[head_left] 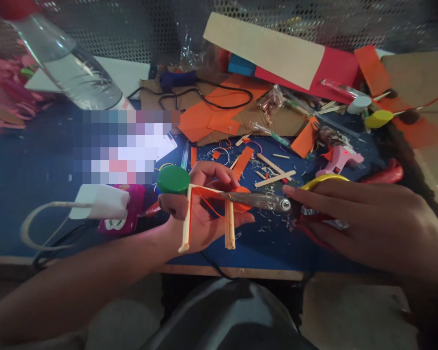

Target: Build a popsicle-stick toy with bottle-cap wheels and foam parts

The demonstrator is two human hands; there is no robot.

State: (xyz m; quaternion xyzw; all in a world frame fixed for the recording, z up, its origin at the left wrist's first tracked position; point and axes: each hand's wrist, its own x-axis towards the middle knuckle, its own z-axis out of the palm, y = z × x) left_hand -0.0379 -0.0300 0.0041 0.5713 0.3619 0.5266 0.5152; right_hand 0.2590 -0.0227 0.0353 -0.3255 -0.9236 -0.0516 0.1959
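Observation:
My left hand (208, 231) is curled around a small craft frame (229, 231) of wooden sticks edged with thin orange strips. A green bottle cap (173, 179) and a brown lump (173, 205) sit at its left side, and an orange round piece (244, 205) shows at its right. In my right hand (379, 218) are scissors (266, 200) with yellow and red handles. Their blade tips reach the frame's top bar beside an orange strip. Whether the blades are fully closed there is hard to make out. A loose orange strand slants across the frame's opening.
Across the blue table (153, 250) lie popsicle sticks (275, 178), orange paper (208, 114) and scraps. A pink glue gun (339, 158) is near my right hand. At left are a water bottle (83, 73) and a white charger (100, 201) in a pink power strip (118, 226).

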